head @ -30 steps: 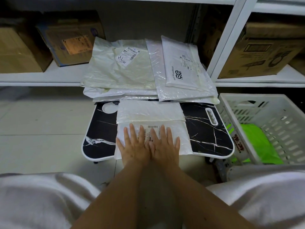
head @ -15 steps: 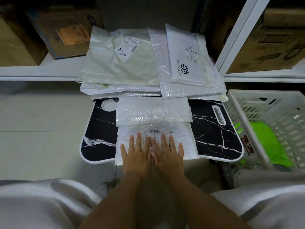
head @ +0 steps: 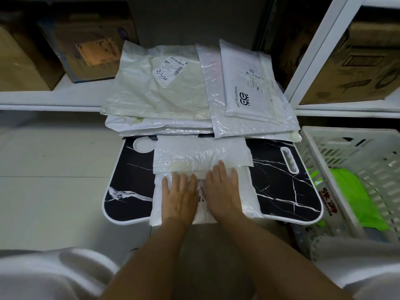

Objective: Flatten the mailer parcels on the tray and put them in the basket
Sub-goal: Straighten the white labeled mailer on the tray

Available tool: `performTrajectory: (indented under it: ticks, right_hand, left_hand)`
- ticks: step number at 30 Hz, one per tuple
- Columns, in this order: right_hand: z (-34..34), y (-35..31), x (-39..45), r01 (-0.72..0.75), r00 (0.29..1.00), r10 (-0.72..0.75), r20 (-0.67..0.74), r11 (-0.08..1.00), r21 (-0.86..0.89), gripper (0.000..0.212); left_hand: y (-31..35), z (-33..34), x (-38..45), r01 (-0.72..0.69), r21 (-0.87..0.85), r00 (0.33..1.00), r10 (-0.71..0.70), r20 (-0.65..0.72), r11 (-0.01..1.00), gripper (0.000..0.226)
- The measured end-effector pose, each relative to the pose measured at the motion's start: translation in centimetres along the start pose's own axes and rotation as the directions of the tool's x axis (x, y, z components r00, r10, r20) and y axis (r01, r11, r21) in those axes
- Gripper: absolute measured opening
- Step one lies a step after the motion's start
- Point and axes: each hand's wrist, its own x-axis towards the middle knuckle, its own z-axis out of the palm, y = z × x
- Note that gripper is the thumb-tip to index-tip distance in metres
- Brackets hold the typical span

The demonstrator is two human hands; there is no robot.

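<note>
Two hands lay flat, side by side, on a white mailer (head: 203,189) at the near middle of a black marble-patterned tray (head: 281,187). The left hand (head: 179,195) and the right hand (head: 223,189) both had straight, spread fingers pressing down; neither grip was closed on anything. The right hand reached a little farther, its fingertips touching the mailer's folded flap. The mailer's long axis ran near to far, and its near edge overhung the tray's near rim.

A white basket (head: 350,169) stood just right of the tray, with a green parcel (head: 355,198) already inside. The right hand was the nearer one to it, so the mailer, once flat, would probably travel rightward across the tray's edge.

A stack (head: 194,94) of more white mailers waited at the tray's far side, leaning onto a white shelf (head: 49,98) that carried cardboard boxes (head: 86,40).
</note>
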Motion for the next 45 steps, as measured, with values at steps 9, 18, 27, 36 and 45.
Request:
performTrajectory:
  ticks: [9,18,27,36,45]
  right_hand:
    - [0.6,0.8,1.5,-0.02,0.997,0.002,0.075,0.971,0.236,0.058]
    - [0.2,1.4,4.8,-0.027,0.991,0.058,-0.123,0.969,0.244,0.034]
    - [1.7,1.9,5.8,-0.065,0.997,0.047,0.054,0.921,0.383,0.063]
    - [2.0,1.7,6.4,-0.125,0.992,0.125,0.024,0.918,0.377,0.054]
    - [1.8,3.0,8.7,-0.261,0.965,0.243,0.095,0.891,0.371,0.065]
  left_hand:
    - [0.2,-0.2,1.4,-0.013,-0.129,0.993,0.028,0.119,0.992,0.051]
    - [-0.2,-1.4,5.2,-0.028,-0.108,0.998,0.021,-0.067,0.994,0.037]
    - [-1.5,0.3,6.6,-0.036,-0.205,0.993,0.058,0.102,0.978,0.051]
    - [-1.5,1.0,6.9,0.053,-0.28,0.997,-0.033,0.075,0.959,0.059]
    - [-0.5,0.0,9.9,0.21,-0.208,0.975,-0.189,0.117,0.955,0.052]
